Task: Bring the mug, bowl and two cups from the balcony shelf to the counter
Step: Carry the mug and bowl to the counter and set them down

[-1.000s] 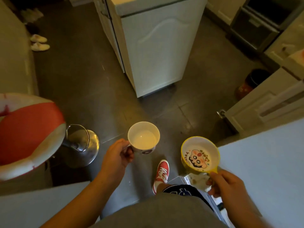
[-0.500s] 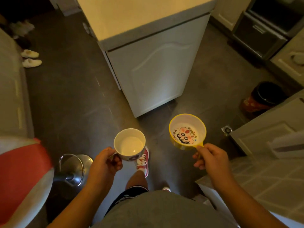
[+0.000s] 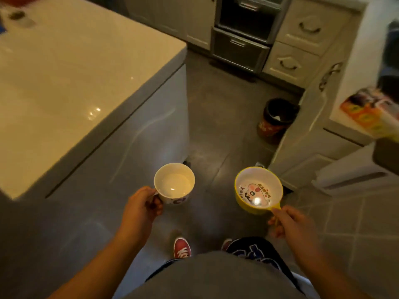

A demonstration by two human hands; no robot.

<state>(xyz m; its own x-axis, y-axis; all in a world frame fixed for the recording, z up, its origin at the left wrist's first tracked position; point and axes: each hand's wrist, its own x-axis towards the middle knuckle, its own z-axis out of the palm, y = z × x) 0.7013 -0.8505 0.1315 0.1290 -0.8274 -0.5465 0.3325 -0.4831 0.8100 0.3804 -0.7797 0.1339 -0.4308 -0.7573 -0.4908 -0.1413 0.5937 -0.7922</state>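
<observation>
Head view: my left hand [image 3: 141,209] is closed around the handle of the white mug [image 3: 174,183], and my right hand [image 3: 290,223] pinches the short handle of the yellow bowl [image 3: 258,190]; both are carried level over the floor. The counter [image 3: 71,83] lies to my left, its corner near the mug. I should lift both rims above that edge before swinging left. The aisle ahead is open, with a bin [image 3: 275,118] by the cabinets.

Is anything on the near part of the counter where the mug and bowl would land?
Nothing visible does. The mug in the left hand and bowl in the right hand face a bare counter surface; blurred items sit only at its far-left corner.
</observation>
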